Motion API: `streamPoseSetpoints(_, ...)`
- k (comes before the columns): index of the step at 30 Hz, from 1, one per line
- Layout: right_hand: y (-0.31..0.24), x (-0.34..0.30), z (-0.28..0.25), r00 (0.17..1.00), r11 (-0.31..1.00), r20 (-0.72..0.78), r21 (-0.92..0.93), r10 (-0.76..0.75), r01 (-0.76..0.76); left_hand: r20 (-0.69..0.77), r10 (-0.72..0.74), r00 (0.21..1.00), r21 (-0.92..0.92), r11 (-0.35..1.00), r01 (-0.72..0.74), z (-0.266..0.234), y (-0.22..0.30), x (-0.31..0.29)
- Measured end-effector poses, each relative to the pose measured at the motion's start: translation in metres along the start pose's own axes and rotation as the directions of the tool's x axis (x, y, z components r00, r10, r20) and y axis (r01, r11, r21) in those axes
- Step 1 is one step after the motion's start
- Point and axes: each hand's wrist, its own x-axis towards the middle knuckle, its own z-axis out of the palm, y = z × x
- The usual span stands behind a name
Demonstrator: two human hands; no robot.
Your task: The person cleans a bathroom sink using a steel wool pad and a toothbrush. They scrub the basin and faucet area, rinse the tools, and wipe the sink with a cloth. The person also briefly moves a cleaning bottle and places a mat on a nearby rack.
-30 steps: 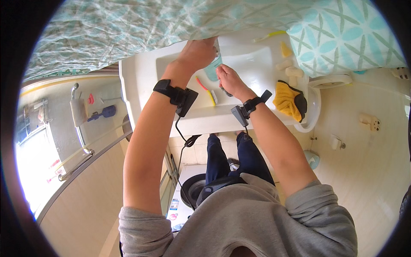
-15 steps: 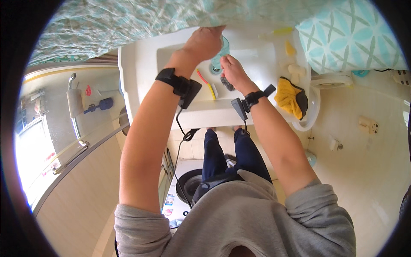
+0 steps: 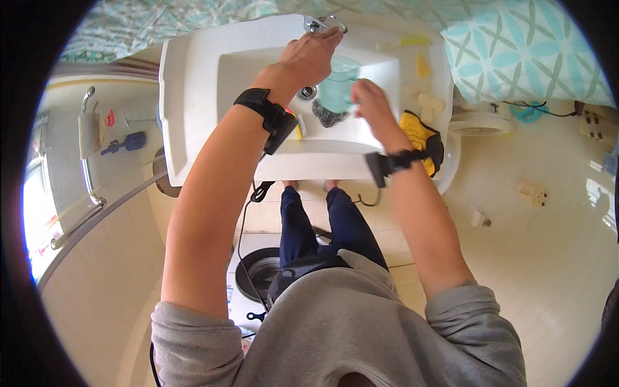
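Observation:
In the basin of a white sink [image 3: 187, 122], my right hand [image 3: 374, 106] is closed at the side of a clear teal jug [image 3: 336, 90], holding it upright or slightly tilted. My left hand [image 3: 313, 57] reaches to the back rim, its fingers on the chrome tap [image 3: 336, 26]; they partly cover its handle. Below the jug lies a dark steel-wool scourer [image 3: 327, 116]. Left of the scourer is a small brush [image 3: 300, 126] with a yellow and red handle, partly hidden by my left wrist. The metal drain [image 3: 307, 93] shows between my left hand and the jug.
On the sink's right ledge lie a yellow-and-black cloth [image 3: 422, 138], a yellow sponge piece [image 3: 422, 66] and a pale block [image 3: 431, 101]. A patterned curtain [image 3: 529, 51] hangs behind. Both wrists wear black straps with cables. A round black-rimmed opening [image 3: 258, 274] is beside my legs.
The view has shifted, showing the tap. My right hand has moved right and the jug is now more in view. My left hand stays by the tap.

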Motion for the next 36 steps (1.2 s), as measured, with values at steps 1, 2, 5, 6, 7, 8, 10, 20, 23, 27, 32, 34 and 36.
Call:
streamPoseSetpoints(1,-0.009,-0.008,-0.025,1.0,0.994,-0.01,-0.104,-0.018,0.017,-0.042,-0.006,0.999,-0.046,0.999,0.004,0.003,0.0,-0.002)
streamPoseSetpoints(2,-0.018,-0.017,-0.056,0.999,0.978,-0.008,-0.204,-0.041,0.038,-0.121,-0.026,0.992,-0.108,0.994,0.013,0.007,0.001,-0.01)
streamPoseSetpoints(5,-0.044,-0.025,-0.156,0.986,0.841,-0.111,-0.539,-0.122,0.044,-0.178,-0.087,0.98,-0.277,0.96,0.035,0.02,0.009,-0.052)
streamPoseSetpoints(6,-0.052,-0.022,-0.19,0.982,0.773,-0.175,-0.633,-0.076,-0.053,-0.132,-0.113,0.985,-0.285,0.956,0.071,0.025,0.014,-0.071)
streamPoseSetpoints(7,-0.056,-0.013,-0.218,0.981,0.622,-0.179,-0.778,-0.08,-0.091,-0.087,-0.137,0.987,-0.29,0.951,0.106,0.03,0.017,-0.094)
streamPoseSetpoints(8,-0.055,0.0,-0.239,0.964,0.438,-0.189,-0.895,-0.186,-0.09,-0.052,-0.155,0.987,-0.29,0.948,0.134,0.035,0.019,-0.114)
streamPoseSetpoints(10,-0.052,0.03,-0.271,0.808,-0.061,0.16,-0.986,-0.567,0.152,-0.007,-0.207,0.978,-0.287,0.937,0.196,0.043,0.024,-0.153)
streamPoseSetpoints(20,-0.068,0.151,-0.193,0.939,-0.676,0.312,-0.662,0.146,0.325,-0.036,-0.414,0.91,-0.184,0.897,0.401,0.049,0.032,-0.236)
streamPoseSetpoints(23,-0.084,0.124,-0.162,0.966,-0.59,0.246,-0.769,0.08,0.245,-0.032,-0.443,0.896,-0.15,0.888,0.434,0.052,0.035,-0.241)
streamPoseSetpoints(27,-0.104,0.069,-0.15,0.888,-0.327,0.363,-0.907,-0.283,0.266,-0.127,-0.455,0.881,-0.154,0.887,0.436,0.051,0.043,-0.244)
streamPoseSetpoints(32,-0.113,0.033,-0.117,0.941,-0.141,0.264,-0.961,-0.21,0.238,-0.137,-0.641,0.755,-0.315,0.751,0.581,0.039,0.047,-0.247)
streamPoseSetpoints(34,-0.113,0.017,-0.098,0.953,-0.028,0.143,-0.99,-0.268,0.14,-0.144,-0.645,0.75,-0.331,0.746,0.578,0.034,0.044,-0.248)
streamPoseSetpoints(36,-0.113,-0.004,-0.08,0.982,0.028,0.155,-0.987,-0.104,0.159,-0.144,-0.678,0.721,-0.415,0.702,0.578,0.03,0.042,-0.25)
